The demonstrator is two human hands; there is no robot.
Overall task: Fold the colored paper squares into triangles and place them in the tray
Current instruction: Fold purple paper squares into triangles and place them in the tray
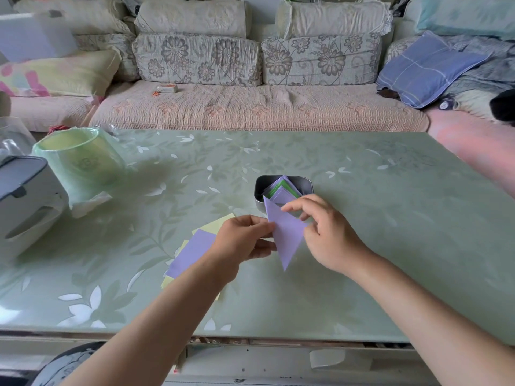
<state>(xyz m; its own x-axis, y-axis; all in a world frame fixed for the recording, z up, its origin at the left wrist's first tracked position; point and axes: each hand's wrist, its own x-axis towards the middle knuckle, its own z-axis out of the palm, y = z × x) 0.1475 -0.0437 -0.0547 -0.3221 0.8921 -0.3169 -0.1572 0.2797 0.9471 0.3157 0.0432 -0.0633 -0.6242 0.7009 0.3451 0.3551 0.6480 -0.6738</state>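
Observation:
A purple paper triangle [284,232] is held up above the table between both hands, one tip pointing down. My left hand [242,243] pinches its left edge. My right hand [326,229] pinches its upper right edge with thumb and fingers. Just behind it sits a small dark metal tray [305,183] holding several folded purple and green triangles [282,190]. A loose pile of flat squares lies under my left wrist, a purple square [192,253] on top of yellow squares [211,222].
A green bin with a plastic liner [80,165] stands at the left of the glass table [390,218]. A grey and white appliance [25,199] sits at the far left edge. A sofa with cushions [250,107] runs behind the table.

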